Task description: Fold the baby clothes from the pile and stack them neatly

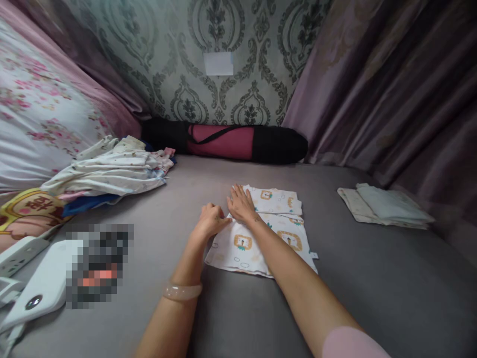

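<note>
While our right hand (241,204) lies flat near the upper left edge of the white cloth with lion prints (278,223), our left hand (214,219) is just beside it, at the cloth's left edge. The right fingers are stretched straight and only a little apart. The left fingers are bent, with the thumb reaching to the cloth; whether they pinch it, we cannot tell. The cloth lies in front of us on the grey sheet (238,318), and our right forearm crosses above it. On our left we see a loose pile of clothes (112,169), on our right some folded cloths (395,204), and behind, a black and red bag (223,144).
</note>
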`<state>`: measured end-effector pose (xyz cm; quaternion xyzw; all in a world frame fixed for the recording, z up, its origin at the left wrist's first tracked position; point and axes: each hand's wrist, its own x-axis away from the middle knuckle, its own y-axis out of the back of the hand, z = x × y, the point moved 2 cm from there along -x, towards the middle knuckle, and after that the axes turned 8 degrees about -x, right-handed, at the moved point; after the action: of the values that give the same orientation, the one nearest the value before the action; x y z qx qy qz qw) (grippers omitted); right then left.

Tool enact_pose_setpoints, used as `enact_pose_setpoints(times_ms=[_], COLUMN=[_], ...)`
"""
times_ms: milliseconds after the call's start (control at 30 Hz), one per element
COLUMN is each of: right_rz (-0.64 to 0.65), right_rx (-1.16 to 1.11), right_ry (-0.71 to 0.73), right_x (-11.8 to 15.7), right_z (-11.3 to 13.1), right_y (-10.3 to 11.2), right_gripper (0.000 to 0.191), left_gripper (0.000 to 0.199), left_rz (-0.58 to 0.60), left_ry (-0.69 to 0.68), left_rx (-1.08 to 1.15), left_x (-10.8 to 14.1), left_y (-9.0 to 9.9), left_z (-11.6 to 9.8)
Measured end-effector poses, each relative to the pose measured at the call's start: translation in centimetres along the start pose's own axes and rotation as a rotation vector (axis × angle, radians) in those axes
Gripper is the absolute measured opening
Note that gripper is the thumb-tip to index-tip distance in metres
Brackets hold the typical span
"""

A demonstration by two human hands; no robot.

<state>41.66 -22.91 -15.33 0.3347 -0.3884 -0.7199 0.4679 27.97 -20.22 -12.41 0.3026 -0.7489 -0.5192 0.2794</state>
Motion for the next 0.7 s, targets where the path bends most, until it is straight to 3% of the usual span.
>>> enact_pose_setpoints(times_ms=[167,300,433,533,700], right_rz=[0.122,0.200,0.336,0.400,0.400], right_rx=[-0.221,-0.200,-0.094,-0.055,-0.071], right_ry=[0.037,0.113,0.108,0.143,0.210], right_x=[1.9,7.6,14.2,18.1,23.1], right_z=[-1.3,-2.9,-3.3,-2.7,-2.1], right_y=[2.2,4.2,5.9,6.9,8.2], right_gripper=[0.059,0.072,0.071,0.066,0.058], left_gripper=[0.031,0.028,0.027,0.028,0.033], left_rz=[0.238,0.392,0.532,0.563,0.471], left_ry=[-0.036,-0.012,0.020,0.015,-0.029], left_rx=[0.038,0.138,0.191,0.110,-0.074], left_x=[0.5,1.1,1.6,1.7,2.4], left_y=[1.3,1.7,1.5,1.1,0.9], left_z=[0.5,0.6,0.3,0.2,0.4])
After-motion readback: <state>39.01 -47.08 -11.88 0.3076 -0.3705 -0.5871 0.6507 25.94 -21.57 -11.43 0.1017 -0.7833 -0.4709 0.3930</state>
